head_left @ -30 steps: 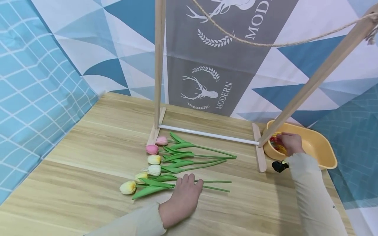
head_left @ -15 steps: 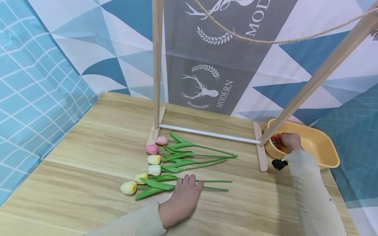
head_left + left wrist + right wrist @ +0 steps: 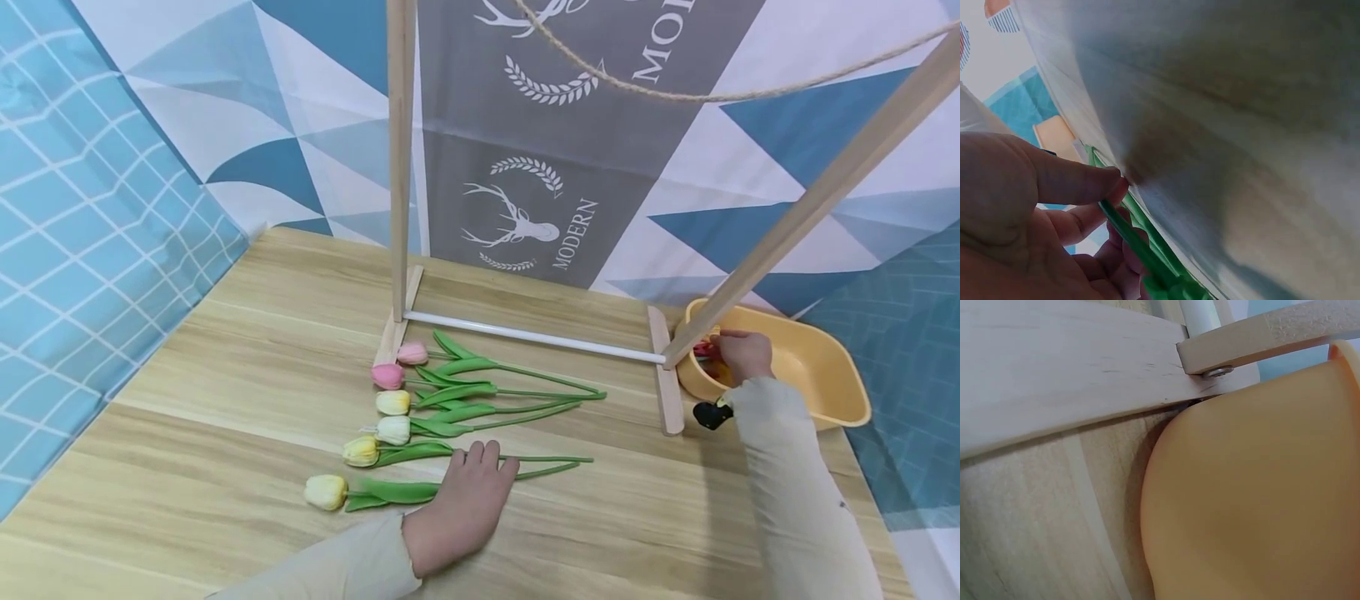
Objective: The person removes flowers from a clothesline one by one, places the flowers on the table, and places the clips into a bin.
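Note:
My left hand (image 3: 463, 508) pinches the green stem (image 3: 1138, 253) of the nearest artificial tulip between thumb and forefinger. This tulip's pale yellow head (image 3: 326, 492) points left, and part of the stem is hidden under the hand. Just beyond lies another yellow tulip (image 3: 362, 451), its stem passing by the fingertips. My right hand (image 3: 745, 356) reaches into the left end of a yellow-orange tub (image 3: 840, 375), among small red and yellow pieces (image 3: 708, 354). A yellow bit shows at its fingertips, but whether they grip it is unclear. The right wrist view shows only the tub's outer wall (image 3: 1254, 487).
Several more tulips, two with pink heads (image 3: 388, 377), lie in a row farther back. Behind them stands a wooden frame (image 3: 399, 167) with a white bottom rod (image 3: 532, 337) and a sagging rope (image 3: 675, 96). One frame foot (image 3: 667, 375) stands beside the tub.
The nearest tulip has turned in my left hand, and its leaves have swung toward me, away from the neighbouring yellow tulip. My right hand stays in the tub. The head view has shifted slightly.

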The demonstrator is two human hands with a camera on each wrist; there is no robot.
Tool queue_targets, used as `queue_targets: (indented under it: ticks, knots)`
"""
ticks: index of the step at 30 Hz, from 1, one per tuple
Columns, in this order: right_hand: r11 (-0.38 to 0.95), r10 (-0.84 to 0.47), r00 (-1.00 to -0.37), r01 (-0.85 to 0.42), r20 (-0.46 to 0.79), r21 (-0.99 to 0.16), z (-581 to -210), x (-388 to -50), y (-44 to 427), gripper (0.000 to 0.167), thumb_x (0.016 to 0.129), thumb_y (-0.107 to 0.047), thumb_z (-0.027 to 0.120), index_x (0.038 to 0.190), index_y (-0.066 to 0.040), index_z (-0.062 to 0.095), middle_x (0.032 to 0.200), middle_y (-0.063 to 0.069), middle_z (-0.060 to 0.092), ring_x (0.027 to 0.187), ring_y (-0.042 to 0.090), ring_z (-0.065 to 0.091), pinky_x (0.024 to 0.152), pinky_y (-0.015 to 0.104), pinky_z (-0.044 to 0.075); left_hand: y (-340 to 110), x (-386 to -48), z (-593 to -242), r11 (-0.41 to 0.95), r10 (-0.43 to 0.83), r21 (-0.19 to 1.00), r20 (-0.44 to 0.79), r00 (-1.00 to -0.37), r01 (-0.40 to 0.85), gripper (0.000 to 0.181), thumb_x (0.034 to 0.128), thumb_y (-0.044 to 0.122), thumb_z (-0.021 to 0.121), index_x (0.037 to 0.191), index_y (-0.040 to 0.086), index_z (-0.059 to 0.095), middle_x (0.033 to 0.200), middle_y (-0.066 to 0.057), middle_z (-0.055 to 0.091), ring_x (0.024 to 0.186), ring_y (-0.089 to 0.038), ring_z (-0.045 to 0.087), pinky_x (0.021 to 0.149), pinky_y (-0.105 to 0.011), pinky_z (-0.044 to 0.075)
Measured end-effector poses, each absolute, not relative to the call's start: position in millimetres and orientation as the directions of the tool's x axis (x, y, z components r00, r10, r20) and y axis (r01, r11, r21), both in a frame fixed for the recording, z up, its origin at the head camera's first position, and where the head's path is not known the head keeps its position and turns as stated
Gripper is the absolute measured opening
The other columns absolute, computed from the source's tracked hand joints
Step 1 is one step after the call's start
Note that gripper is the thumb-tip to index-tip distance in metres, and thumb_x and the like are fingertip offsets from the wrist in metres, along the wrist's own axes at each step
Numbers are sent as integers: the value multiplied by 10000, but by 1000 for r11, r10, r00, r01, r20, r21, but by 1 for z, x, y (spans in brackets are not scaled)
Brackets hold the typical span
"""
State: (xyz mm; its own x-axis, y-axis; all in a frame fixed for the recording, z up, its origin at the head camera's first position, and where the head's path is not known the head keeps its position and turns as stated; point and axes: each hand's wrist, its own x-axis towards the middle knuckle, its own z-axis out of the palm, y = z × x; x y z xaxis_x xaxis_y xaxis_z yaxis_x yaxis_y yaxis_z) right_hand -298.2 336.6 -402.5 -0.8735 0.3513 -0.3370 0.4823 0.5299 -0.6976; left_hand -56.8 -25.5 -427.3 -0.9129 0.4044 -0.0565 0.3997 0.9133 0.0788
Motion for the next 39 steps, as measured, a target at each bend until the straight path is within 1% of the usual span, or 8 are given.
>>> queue_targets:
  ticks: [4, 8, 11, 19, 27, 31, 36, 39]
  knots:
    - [439, 390, -851, 507, -351, -742, -400, -295, 338, 489, 953, -197, 477, 1405, -30, 394, 1095, 44, 529, 737, 20, 531, 798, 258, 529, -25, -56, -427, 910, 412, 83, -70, -908, 407, 240, 879, 126, 552, 1118, 148, 541, 964, -51, 486, 877, -186, 451, 697, -321, 346]
    - [381, 391, -841, 518, -374, -766, -397, -290, 341, 487, 953, -222, 473, 1405, -56, 407, 954, -50, 502, 727, 0, 545, 778, 219, 531, -26, -57, -425, 902, 428, 95, -79, -901, 420, 234, 878, 117, 557, 1109, 144, 532, 957, -46, 488, 868, -180, 448, 695, -318, 345]
    - [376, 364, -851, 507, -379, -776, -392, -286, 343, 488, 964, -248, 450, 1412, -63, 397, 955, -73, 483, 749, -11, 543, 807, 199, 519, -26, -57, -424, 898, 436, 110, -87, -896, 426, 230, 877, 114, 562, 1104, 141, 533, 954, -43, 493, 858, -174, 445, 701, -321, 350]
    - [405, 373, -872, 460, -317, -790, -383, -278, 345, 460, 970, -287, 444, 1371, -64, 461, 923, -99, 509, 770, 1, 553, 926, 297, 492, -26, -59, -424, 884, 462, 124, -83, -883, 450, 186, 875, 122, 566, 1058, 157, 564, 927, -14, 507, 839, -152, 461, 700, -308, 344]
    - [391, 346, -882, 446, -320, -805, -378, -269, 350, 493, 975, -262, 438, 1407, -30, 391, 980, -70, 521, 796, 15, 579, 805, 210, 522, -22, -63, -423, 868, 493, 110, -70, -867, 485, 167, 860, 127, 585, 1014, 193, 593, 899, 6, 517, 820, -143, 477, 671, -291, 331]
    - [313, 356, -887, 409, -293, -857, -379, -264, 353, 476, 942, -290, 525, 1351, -52, 482, 924, -92, 567, 806, 46, 603, 773, 223, 533, -21, -62, -423, 867, 497, 98, -80, -864, 489, 156, 864, 143, 582, 1007, 201, 596, 904, 6, 532, 827, -144, 495, 676, -297, 340]
    - [269, 242, -931, 333, -271, -904, -369, -241, 348, 629, 910, -390, 563, 1392, -18, 405, 967, -111, 530, 833, 1, 586, 713, 144, 515, -24, -62, -423, 867, 495, 113, -86, -865, 485, 113, 878, 160, 576, 987, 186, 587, 894, 5, 539, 826, -145, 506, 683, -303, 348]
    - [192, 204, -944, 297, -258, -935, -364, -223, 342, 550, 887, -407, 587, 1307, -64, 494, 941, -131, 559, 799, -14, 599, 673, 122, 508, -29, -63, -422, 867, 489, 152, -84, -868, 474, 109, 901, 244, 574, 986, 177, 586, 882, 9, 535, 816, -145, 504, 674, -297, 341]
